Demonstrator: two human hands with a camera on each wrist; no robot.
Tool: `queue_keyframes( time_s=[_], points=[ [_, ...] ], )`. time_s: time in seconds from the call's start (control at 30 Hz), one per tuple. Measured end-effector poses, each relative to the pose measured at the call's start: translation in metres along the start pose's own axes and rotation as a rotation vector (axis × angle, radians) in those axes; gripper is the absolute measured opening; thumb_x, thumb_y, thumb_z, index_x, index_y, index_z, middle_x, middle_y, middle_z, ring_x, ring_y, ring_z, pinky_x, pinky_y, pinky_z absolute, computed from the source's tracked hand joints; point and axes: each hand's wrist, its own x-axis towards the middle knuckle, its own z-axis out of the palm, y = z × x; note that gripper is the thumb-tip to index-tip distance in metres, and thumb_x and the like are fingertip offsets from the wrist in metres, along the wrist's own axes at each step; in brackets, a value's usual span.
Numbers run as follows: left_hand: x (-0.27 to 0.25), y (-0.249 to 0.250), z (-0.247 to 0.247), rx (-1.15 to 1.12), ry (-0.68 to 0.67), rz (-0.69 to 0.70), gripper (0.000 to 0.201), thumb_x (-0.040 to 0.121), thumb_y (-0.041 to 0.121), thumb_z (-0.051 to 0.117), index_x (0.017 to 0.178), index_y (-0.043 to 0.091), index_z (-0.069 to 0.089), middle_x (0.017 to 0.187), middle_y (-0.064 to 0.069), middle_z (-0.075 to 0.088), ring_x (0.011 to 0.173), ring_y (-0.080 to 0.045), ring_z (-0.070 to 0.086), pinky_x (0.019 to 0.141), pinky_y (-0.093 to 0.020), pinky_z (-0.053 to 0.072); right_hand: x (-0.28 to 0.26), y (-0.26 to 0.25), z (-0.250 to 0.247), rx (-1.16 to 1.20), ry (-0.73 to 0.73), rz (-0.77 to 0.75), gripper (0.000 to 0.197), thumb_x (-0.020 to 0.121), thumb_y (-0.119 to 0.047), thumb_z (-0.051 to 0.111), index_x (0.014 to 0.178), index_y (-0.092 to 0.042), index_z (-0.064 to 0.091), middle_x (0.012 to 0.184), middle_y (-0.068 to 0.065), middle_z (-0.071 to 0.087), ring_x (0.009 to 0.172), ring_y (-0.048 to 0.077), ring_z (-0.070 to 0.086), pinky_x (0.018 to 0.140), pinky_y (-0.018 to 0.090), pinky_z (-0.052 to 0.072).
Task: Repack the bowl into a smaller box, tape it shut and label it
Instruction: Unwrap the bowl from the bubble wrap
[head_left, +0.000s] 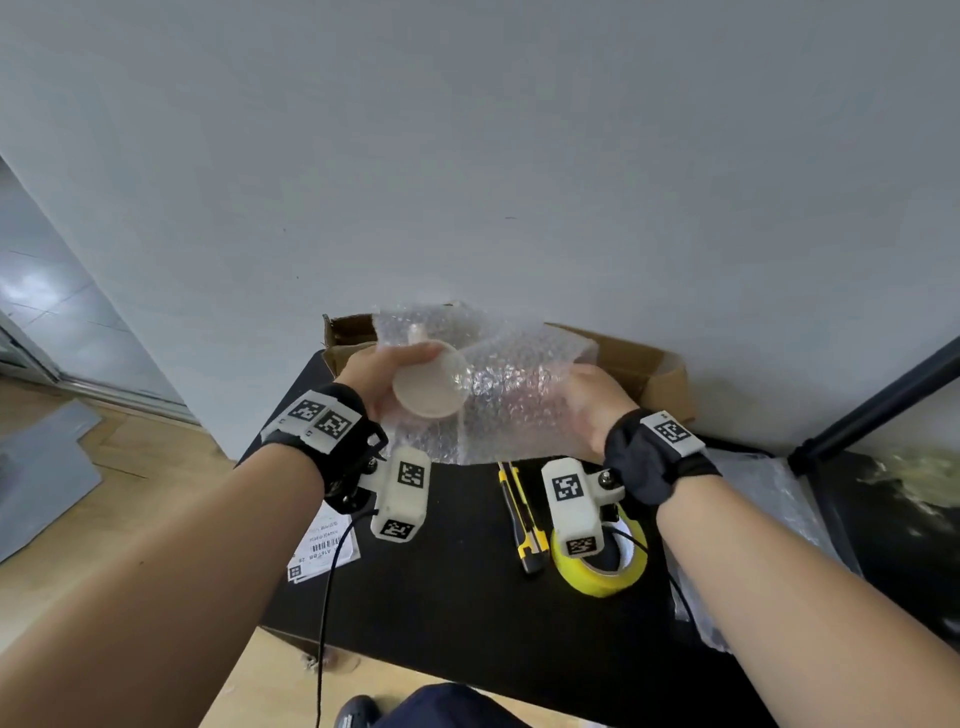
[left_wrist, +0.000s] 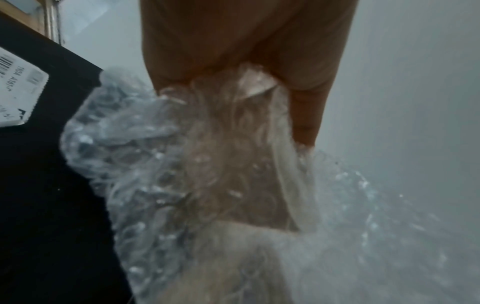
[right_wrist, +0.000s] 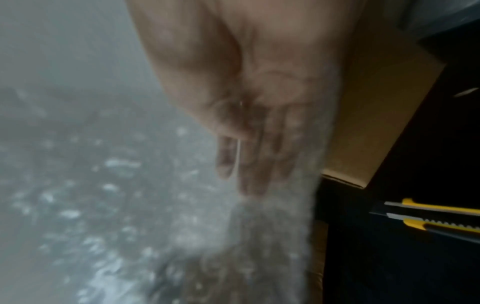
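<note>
Your left hand (head_left: 382, 376) holds the small, round, cream-coloured bowl (head_left: 427, 387) above the far part of the black table (head_left: 467, 597), its fingers curled round the bowl's far side and rim. The bowl is tipped so its flat base faces you. The clear sheet of bubble wrap (head_left: 511, 400) hangs loose around and under the bowl, spreading right toward your other hand.

Your right hand (head_left: 597, 405) is under the right part of the wrap; in the right wrist view its fingers (right_wrist: 249, 164) lie straight and close together with the sheet draped over them, though the picture is blurred.

Behind the wrap, against the white wall, sits the open brown cardboard box (head_left: 639, 364), flaps up. Nearer you on the table lie the yellow-and-black utility knife (head_left: 521, 519) and, just to its right, the roll of yellow tape (head_left: 602, 571). The white printed shipping label (head_left: 322, 545) lies at the table's left edge, below your left wrist.
</note>
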Motion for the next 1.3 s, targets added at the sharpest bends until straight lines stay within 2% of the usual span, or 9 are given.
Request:
queue_keyframes(
  time_s=[0.13, 0.27, 0.4, 0.53, 0.67, 0.8, 1.0, 1.1, 1.3],
  points=[
    [0.005, 0.008, -0.004, -0.111, 0.057, 0.103, 0.047, 0.080, 0.029, 0.071, 0.121, 0.008, 0.060, 0.116, -0.018, 0.061, 0.091, -0.032, 0.065, 0.053, -0.035, 0.055, -0.020, -0.012, -0.016, -0.057, 0.172, -0.015, 0.044, 0.079, 0.021, 0.028, 0.063, -0.007, 0.058, 0.051, 0.001, 0.054, 0.054, 0.015, 0.049, 0.042, 0.021, 0.042],
    [0.005, 0.012, 0.001, -0.253, 0.075, 0.099, 0.033, 0.086, 0.038, 0.063, 0.107, 0.012, 0.062, 0.094, -0.011, 0.068, 0.074, -0.024, 0.065, 0.052, -0.029, 0.051, -0.019, -0.009, -0.018, -0.117, 0.251, 0.104, 0.039, 0.090, 0.012, 0.030, 0.062, -0.001, 0.053, 0.063, 0.012, 0.054, 0.053, 0.019, 0.049, 0.044, 0.022, 0.048],
    [0.005, 0.013, 0.007, -0.280, -0.007, 0.104, 0.033, 0.095, 0.042, 0.048, 0.088, 0.011, 0.058, 0.063, -0.004, 0.068, 0.059, -0.017, 0.064, 0.056, -0.026, 0.047, -0.017, -0.004, -0.007, -0.216, 0.125, 0.248, 0.034, 0.088, 0.014, 0.032, 0.071, 0.001, 0.057, 0.068, 0.012, 0.057, 0.060, 0.020, 0.057, 0.059, 0.027, 0.054],
    [0.001, 0.013, 0.011, -0.358, -0.059, 0.132, 0.035, 0.097, 0.041, 0.044, 0.087, 0.010, 0.059, 0.065, -0.005, 0.068, 0.058, -0.018, 0.066, 0.067, -0.033, 0.045, -0.011, -0.006, -0.013, -0.265, 0.319, 0.153, 0.020, 0.087, 0.008, 0.045, 0.099, 0.003, 0.061, 0.078, 0.016, 0.068, 0.063, 0.024, 0.069, 0.070, 0.037, 0.060],
    [0.000, 0.014, 0.012, -0.397, -0.056, 0.189, 0.023, 0.095, 0.037, 0.050, 0.092, 0.017, 0.061, 0.084, -0.007, 0.067, 0.081, -0.024, 0.064, 0.079, -0.038, 0.048, -0.026, -0.008, -0.006, -0.180, -0.061, 0.214, 0.029, 0.089, 0.006, 0.052, 0.117, 0.010, 0.058, 0.088, 0.016, 0.066, 0.074, 0.022, 0.066, 0.071, 0.026, 0.056],
    [0.000, 0.011, 0.018, -0.414, -0.110, 0.209, 0.018, 0.091, 0.034, 0.057, 0.098, 0.019, 0.064, 0.106, -0.013, 0.065, 0.100, -0.031, 0.062, 0.098, -0.047, 0.043, -0.027, -0.016, 0.016, 0.038, -0.292, 0.076, 0.049, 0.086, -0.024, 0.068, 0.130, -0.011, 0.049, 0.121, 0.008, 0.060, 0.113, 0.025, 0.058, 0.098, 0.034, 0.047],
    [0.000, 0.007, 0.028, -0.400, -0.171, 0.180, 0.023, 0.094, 0.036, 0.050, 0.107, 0.019, 0.060, 0.100, -0.012, 0.062, 0.084, -0.027, 0.066, 0.070, -0.037, 0.056, -0.013, -0.028, 0.030, 0.450, -0.219, 0.058, 0.029, 0.087, -0.026, 0.067, 0.111, -0.010, 0.062, 0.110, 0.014, 0.068, 0.105, 0.031, 0.064, 0.095, 0.042, 0.050],
    [-0.003, 0.006, 0.022, -0.362, -0.119, 0.105, 0.042, 0.089, 0.037, 0.056, 0.122, 0.012, 0.051, 0.110, -0.017, 0.056, 0.087, -0.031, 0.063, 0.054, -0.034, 0.055, -0.008, -0.028, 0.028, 0.473, -0.189, 0.060, 0.038, 0.092, -0.026, 0.061, 0.124, -0.008, 0.059, 0.119, 0.017, 0.065, 0.107, 0.033, 0.064, 0.095, 0.044, 0.050],
    [-0.001, 0.005, 0.005, -0.286, 0.000, 0.153, 0.056, 0.075, 0.018, 0.072, 0.127, 0.014, 0.052, 0.132, -0.014, 0.048, 0.112, -0.035, 0.057, 0.086, -0.046, 0.053, -0.006, -0.029, 0.021, 0.434, -0.143, 0.016, 0.055, 0.083, -0.028, 0.070, 0.134, -0.014, 0.053, 0.135, 0.011, 0.055, 0.124, 0.030, 0.053, 0.104, 0.048, 0.043]
  ],
)
